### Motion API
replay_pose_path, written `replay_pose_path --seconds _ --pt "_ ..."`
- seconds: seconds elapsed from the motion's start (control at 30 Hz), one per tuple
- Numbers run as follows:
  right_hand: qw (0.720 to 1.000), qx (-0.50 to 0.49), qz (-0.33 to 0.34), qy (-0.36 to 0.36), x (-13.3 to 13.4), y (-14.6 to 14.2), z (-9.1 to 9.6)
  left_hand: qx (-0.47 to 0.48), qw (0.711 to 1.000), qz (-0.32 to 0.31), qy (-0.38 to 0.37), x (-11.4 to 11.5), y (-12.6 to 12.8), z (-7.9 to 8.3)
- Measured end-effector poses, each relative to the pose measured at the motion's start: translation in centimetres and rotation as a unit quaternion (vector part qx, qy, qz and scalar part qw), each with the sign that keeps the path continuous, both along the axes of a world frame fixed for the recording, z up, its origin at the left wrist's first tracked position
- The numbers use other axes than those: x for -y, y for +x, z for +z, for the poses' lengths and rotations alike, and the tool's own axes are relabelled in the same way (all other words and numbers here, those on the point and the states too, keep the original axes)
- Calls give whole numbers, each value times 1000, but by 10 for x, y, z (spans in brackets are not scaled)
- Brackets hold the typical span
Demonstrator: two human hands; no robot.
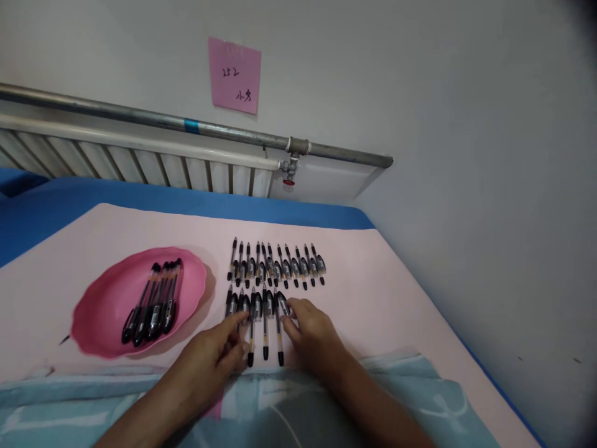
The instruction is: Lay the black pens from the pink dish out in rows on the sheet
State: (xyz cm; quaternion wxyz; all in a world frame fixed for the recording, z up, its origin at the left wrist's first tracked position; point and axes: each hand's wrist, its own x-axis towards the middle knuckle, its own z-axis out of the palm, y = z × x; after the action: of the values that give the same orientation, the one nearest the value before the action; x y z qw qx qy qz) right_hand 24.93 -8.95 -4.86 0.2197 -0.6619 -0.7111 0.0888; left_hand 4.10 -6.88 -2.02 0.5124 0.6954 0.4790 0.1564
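Observation:
Uncapped black gel pens lie in two rows, caps beside them: a back row point(278, 251) and a shorter front row point(265, 323). At the right end of the front row, my right hand point(313, 330) is closed with thumb and forefinger on a black-and-clear pen cap point(283, 304). That cap lies just right of the last uncapped pen point(280, 339). My left hand point(215, 348) is at the left end of this row, its thumb and forefinger apart. Its forefinger touches or nearly touches the pens there and partly hides them.
Several capped pens point(153, 305) lie in a pink scalloped bowl point(105, 298) on the left. A pale pink sheet point(373, 298) covers the blue-edged table point(205, 204). Blue patterned cloth point(415, 386) lies along the near edge. Behind stand a radiator point(172, 168), pipe and wall.

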Motion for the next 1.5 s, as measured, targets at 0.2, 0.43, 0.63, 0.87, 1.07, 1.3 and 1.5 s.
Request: replay_pose_path --seconds 0.2,0.43,0.63,0.87,1.07,1.3,1.5 --pt "999 -27 17 20 1 3 0 -14 1000 -1 13 -1 -1 0" --pt "999 -44 18 -22 0 4 4 -25 999 -14 16 -2 -3 5" --pt "998 -47 24 -32 0 6 3 -17 1000 -1 21 -3 -1 5" --pt "995 -98 14 11 -3 12 -1 -3 989 103 108 -14 -21 20" --pt "993 -116 -5 -3 -6 11 4 -276 894 286 205 -51 -82 32" --pt "994 -111 4 -6 -5 11 3 -363 885 250 153 -67 -96 13" --pt "993 -121 -5 -15 -4 11 4 -329 898 261 130 -73 -99 9"
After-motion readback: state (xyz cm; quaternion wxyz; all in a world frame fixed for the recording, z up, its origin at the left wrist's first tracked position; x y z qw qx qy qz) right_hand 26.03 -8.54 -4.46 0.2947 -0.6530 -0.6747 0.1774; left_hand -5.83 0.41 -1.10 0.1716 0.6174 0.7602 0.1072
